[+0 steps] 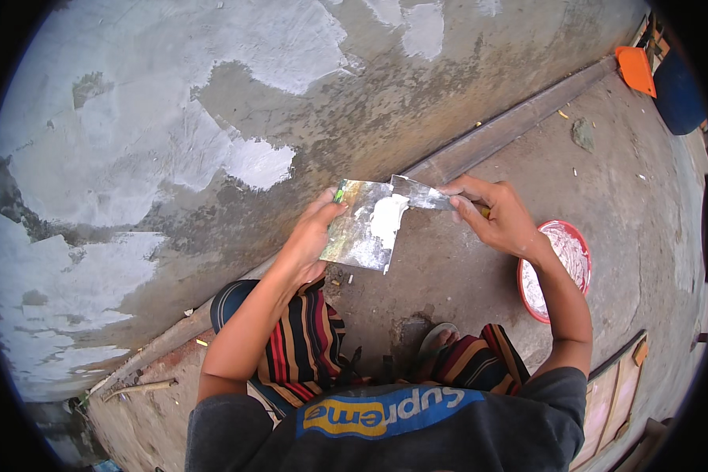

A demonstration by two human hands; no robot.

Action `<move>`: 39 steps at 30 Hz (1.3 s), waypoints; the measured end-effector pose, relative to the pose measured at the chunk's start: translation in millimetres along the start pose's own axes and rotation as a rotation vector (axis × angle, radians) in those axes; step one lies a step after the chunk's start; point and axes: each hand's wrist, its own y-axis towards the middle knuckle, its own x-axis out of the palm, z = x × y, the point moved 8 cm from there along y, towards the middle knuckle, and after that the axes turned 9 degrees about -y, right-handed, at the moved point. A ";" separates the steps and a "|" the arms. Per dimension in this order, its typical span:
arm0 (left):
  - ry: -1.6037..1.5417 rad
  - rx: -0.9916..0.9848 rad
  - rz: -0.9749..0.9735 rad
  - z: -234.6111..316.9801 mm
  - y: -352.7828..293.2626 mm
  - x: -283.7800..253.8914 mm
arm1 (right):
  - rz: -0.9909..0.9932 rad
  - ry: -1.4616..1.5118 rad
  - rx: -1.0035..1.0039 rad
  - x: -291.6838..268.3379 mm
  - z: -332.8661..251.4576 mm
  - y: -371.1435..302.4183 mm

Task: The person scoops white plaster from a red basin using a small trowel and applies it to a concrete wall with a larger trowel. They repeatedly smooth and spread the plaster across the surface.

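Observation:
My left hand [311, 234] grips a flat rectangular metal plate [355, 230] by its left edge, thumb on top. White putty [386, 215] sits along the plate's right side, with thin smears over the rest. My right hand [495, 217] is closed around a putty knife [422, 193], whose blade points left and meets the plate's upper right edge by the putty. Most of the knife's handle is hidden in my fingers. Ahead and to the left stands a grey wall [236, 94] with uneven white putty patches [261, 163].
A red basin [521, 282] smeared with white putty stands by my right forearm. A long board [519, 118] runs along the wall's foot. An orange dustpan-like piece [636, 71] and a blue drum [679, 93] are at the far right. A wooden frame [615, 397] lies at the lower right.

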 end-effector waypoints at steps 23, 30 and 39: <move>0.059 -0.123 0.033 -14.4 5.6 0.2 | 0.225 -0.497 -0.570 5.5 -44.7 -23.6; 0.061 -0.152 0.107 -18.4 12.3 -7.8 | 0.123 -0.465 -0.465 23.4 -27.8 -21.4; 0.053 -0.048 0.072 -21.7 26.3 -10.4 | -0.123 0.167 -0.108 37.5 -0.2 -21.6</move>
